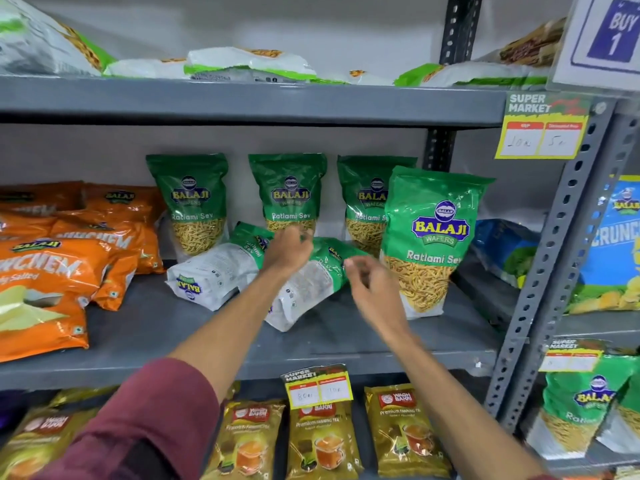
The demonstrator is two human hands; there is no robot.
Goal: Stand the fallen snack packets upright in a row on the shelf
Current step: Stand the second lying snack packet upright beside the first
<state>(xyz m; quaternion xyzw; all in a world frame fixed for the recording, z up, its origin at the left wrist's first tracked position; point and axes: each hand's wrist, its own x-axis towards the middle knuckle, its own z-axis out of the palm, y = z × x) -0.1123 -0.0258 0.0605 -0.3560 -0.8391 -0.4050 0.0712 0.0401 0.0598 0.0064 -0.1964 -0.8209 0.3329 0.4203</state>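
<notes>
Three green Ratlami Sev packets stand upright against the back wall: left (194, 206), middle (289, 192) and right (363, 202). Another upright packet (429, 244) stands nearer the front at the right. Two packets lie fallen, back side up: one (214, 275) to the left and one (304, 289) in the middle. My left hand (289, 249) hovers over the upper end of the middle fallen packet, fingers curled, apparently touching it. My right hand (374, 282) hangs with loose fingers just left of the front upright packet, holding nothing.
The grey metal shelf (346, 341) has bare room in front of the fallen packets. Orange chip bags (52, 271) crowd the left side. A blue bag (502, 247) lies at the right by the perforated post (550, 258). Tea packs (318, 441) fill the shelf below.
</notes>
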